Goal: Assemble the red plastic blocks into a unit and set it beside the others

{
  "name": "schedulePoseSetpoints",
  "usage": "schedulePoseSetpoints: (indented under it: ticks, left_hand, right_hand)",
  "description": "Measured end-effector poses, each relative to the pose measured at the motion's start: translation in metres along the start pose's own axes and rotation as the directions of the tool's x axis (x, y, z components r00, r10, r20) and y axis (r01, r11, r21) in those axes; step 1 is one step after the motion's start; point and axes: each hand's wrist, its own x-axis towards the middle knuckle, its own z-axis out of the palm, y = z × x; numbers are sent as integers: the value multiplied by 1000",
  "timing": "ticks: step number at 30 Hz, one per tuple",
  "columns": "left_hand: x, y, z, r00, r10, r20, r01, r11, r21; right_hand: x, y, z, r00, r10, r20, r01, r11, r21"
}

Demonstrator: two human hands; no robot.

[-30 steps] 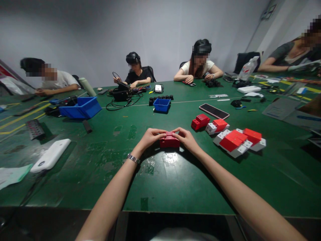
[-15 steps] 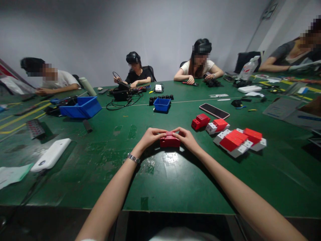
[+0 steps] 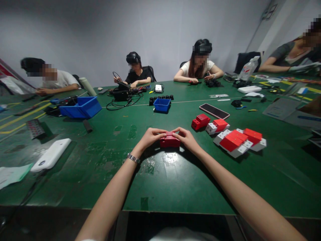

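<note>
Between my hands a red plastic module [image 3: 170, 142], blocky with a raised middle, rests on the green table [image 3: 190, 187]. My left hand [image 3: 151, 138] grips its left end, thumb on the near side and fingers reaching over the top. From the other end my right hand [image 3: 185, 137] grips it the same way; the far fingertips are hidden behind it. To the right lie another red module [image 3: 200, 122], a red-and-white module [image 3: 217, 126] and larger red-and-white modules [image 3: 234, 142] side by side.
A phone [image 3: 214, 110] lies beyond the modules. Farther back stands a small blue bin [image 3: 162, 104] near black caps; a larger blue bin [image 3: 80, 107] is at left. A white power bank [image 3: 52, 154] with a cable lies left. Several people sit around the table.
My hands and the red module stay in place. Across the table, a person's hands have shifted slightly over a black object.
</note>
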Motion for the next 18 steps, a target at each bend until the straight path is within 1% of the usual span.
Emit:
schedulePoseSetpoints:
  ticks: [9, 18]
  left_hand:
    - [0, 0, -1, 1000, 21, 0, -21, 999, 26]
    - [-1, 2, -1, 999, 36, 2, -36, 997, 74]
  right_hand:
    - [0, 0, 0, 1000, 0, 3, 0, 1000, -2]
    - [-1, 1, 3, 1000, 8, -22, -9, 1000, -11]
